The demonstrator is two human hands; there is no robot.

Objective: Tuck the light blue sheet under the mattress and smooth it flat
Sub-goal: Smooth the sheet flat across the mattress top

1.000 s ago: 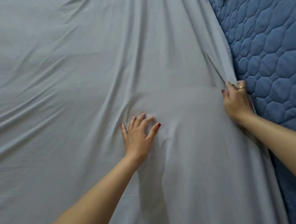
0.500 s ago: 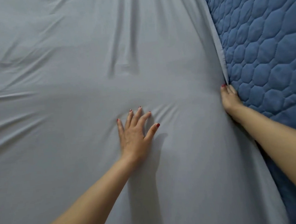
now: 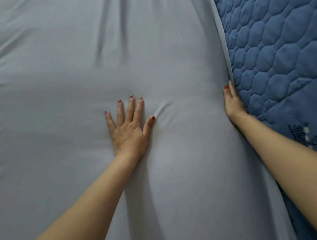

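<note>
- sheet, light blue, lies spread over the mattress top and fills the left and middle of the view; its right edge runs down the seam where it meets the quilted mattress cover.
- left hand lies flat on the sheet near the middle, fingers straight and spread, palm down, holding nothing; it pins the cloth.
- right hand stands on edge in the seam at the right, fingers straight and together, pressed between sheet edge and quilted cover; part of it is hidden in the gap, so whether it pinches any cloth there i cannot tell.
- the step in hand looks like the tuck along the right side: push the edge down into the seam with flat fingers, working along it in short strokes toward the far end.
- the flat palm should hold tension, so the cloth does not creep right as the edge goes in.
- a small pucker sits just right of the left thumb; sweeping the palm outward toward the seam would likely clear it.
- long soft folds run at the far middle and along the left side; these need smoothing after the tuck.
- the sheet looks thin, smooth and matte, likely to drape and crease easily.
- the quilted cover is darker blue, padded, stitched in hexagon cells, with a small pale embroidered mark near the right forearm.
</note>
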